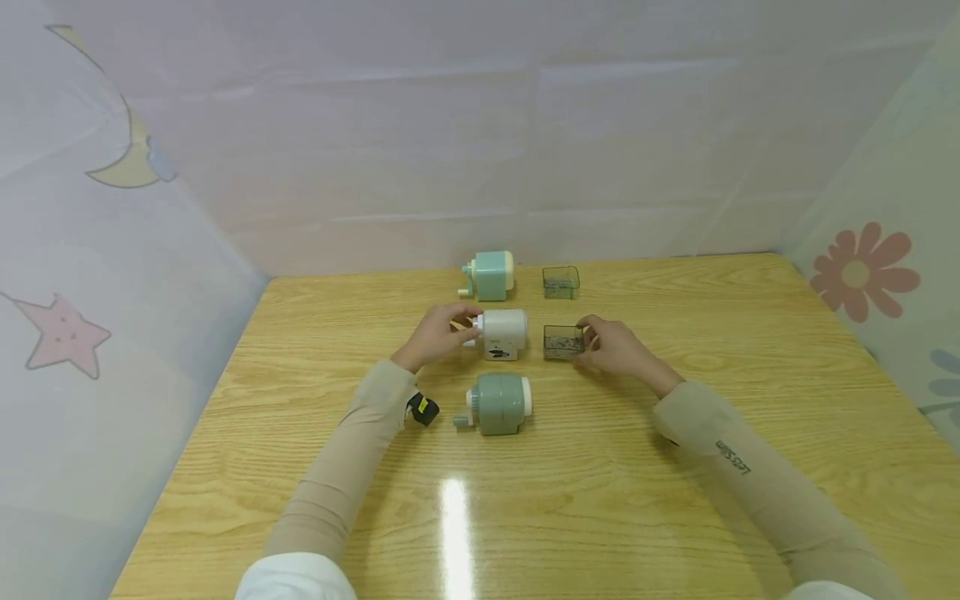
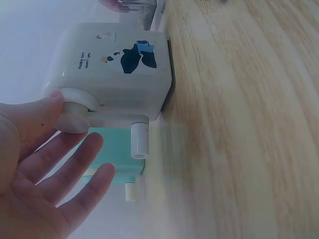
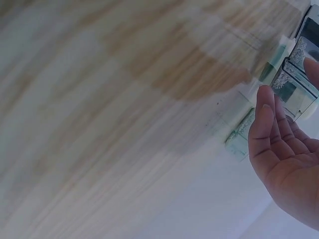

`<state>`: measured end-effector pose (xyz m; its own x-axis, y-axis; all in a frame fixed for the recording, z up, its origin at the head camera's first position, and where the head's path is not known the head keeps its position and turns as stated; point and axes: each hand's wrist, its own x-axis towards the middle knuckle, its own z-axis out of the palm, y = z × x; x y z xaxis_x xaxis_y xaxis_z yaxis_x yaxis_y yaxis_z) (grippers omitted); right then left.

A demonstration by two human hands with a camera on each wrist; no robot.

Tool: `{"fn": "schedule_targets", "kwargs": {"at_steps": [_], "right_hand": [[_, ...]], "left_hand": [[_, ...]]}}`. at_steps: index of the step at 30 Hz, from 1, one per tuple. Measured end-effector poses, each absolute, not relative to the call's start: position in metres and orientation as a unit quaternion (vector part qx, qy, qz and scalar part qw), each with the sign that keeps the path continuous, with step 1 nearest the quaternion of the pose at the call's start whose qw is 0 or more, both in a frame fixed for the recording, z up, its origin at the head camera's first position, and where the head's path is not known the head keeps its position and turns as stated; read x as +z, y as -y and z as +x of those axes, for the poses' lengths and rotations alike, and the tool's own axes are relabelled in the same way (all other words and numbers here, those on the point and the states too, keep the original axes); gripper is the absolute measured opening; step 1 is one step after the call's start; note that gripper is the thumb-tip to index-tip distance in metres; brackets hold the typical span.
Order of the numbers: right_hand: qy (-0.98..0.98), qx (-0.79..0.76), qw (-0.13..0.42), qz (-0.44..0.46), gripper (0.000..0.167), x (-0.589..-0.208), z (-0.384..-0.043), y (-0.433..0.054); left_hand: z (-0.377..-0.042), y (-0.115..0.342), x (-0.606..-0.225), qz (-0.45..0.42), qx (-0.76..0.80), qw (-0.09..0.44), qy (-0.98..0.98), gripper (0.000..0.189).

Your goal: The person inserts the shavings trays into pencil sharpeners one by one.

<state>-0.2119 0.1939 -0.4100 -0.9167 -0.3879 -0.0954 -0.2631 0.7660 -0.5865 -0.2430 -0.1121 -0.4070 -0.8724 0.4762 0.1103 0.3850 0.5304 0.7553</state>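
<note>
On the yellowish wood-grain table (image 1: 600, 517), pinched the white rounded pencil sharpener (image 1: 504, 325) by its white crank hub (image 2: 74, 123) with the left hand (image 1: 438, 335) and gripped the clear rectangular plastic drawer (image 1: 562, 343) just beside it with the right hand (image 1: 618, 347).

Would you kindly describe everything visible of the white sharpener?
The white sharpener has a glossy, plastic-looking body, rounded edges, a cartoon print and "PANDA DAY" lettering. Its white crank ends in a cylindrical handle. It stands upright on the table between a turquoise sharpener and a green sharpener; the left hand pinches the crank's hub.
</note>
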Motion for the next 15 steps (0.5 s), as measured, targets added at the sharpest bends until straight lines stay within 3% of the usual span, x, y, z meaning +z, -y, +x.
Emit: {"fn": "schedule_targets", "kwargs": {"at_steps": [15], "right_hand": [[-0.934,-0.293,0.106,-0.176,0.062,-0.4134,-0.2201,-0.1847]], "left_hand": [[-0.245,0.1119,-0.4098,0.237,0.428,0.062,-0.87,0.029]]}}
